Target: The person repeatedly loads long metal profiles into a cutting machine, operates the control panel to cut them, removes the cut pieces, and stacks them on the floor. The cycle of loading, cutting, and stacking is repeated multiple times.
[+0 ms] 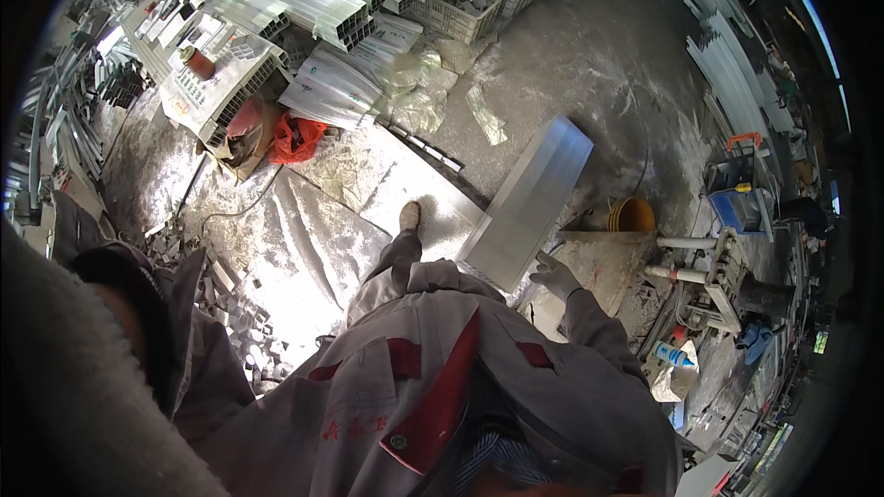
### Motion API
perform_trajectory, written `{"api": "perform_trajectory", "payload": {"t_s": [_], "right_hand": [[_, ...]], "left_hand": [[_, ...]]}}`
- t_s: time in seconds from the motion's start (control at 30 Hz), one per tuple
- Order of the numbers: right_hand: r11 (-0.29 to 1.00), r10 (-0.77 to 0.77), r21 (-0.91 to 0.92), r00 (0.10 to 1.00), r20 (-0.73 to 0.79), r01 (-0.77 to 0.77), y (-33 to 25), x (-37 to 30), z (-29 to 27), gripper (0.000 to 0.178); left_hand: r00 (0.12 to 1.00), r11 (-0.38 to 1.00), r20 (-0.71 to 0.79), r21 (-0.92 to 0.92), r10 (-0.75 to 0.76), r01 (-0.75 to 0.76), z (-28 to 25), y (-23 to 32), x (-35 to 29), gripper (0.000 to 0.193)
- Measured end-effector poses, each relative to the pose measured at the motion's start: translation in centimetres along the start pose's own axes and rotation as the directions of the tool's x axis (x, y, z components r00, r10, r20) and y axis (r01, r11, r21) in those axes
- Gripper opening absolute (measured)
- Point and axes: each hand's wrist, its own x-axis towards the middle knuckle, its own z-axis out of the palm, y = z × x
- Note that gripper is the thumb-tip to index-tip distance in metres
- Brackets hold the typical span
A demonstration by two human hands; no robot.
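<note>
My right hand (555,276), in a pale glove, is at the right edge of a long silvery metal panel (529,202). Its fingers reach out toward that edge, and I cannot tell whether they touch it. The panel slants away from my body to the far right. At the lower left, a big blurred whitish fuzzy shape (87,387) fills the view very close up; it looks like the glove on my raised left hand. No fingers can be made out on it. My left grey sleeve (212,364) lies beside it.
Metal offcuts (258,336) litter the floor at left. Long square tubes (341,14) and plastic crates (456,5) stand at the far side, near a red bag (296,136). On the right are a yellow bucket (633,214), a blue bin (732,207) and a metal frame (727,285).
</note>
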Motion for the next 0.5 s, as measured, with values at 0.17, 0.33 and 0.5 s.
{"api": "perform_trajectory", "payload": {"t_s": [0.17, 0.33, 0.5], "right_hand": [[0.901, -0.207, -0.365, 0.971, 0.116, 0.235, -1.0, 4.5, 0.6, 0.087], [0.928, 0.116, 0.355, 0.993, 0.016, -0.114, -18.3, 5.1, -0.5, 0.092], [0.835, -0.238, -0.477, 0.961, 0.14, 0.276, -21.1, 3.1, 9.6, 0.091]], "left_hand": [[0.987, 0.987, -0.002, 0.003, -0.162, 0.162, -3.0, 4.4, -4.9, 0.095], [0.974, 0.978, -0.11, 0.043, -0.197, 0.203, -7.1, 7.5, -6.3, 0.091], [0.987, 0.944, -0.067, 0.29, -0.145, 0.158, -14.1, 11.2, -9.4, 0.088]]}}
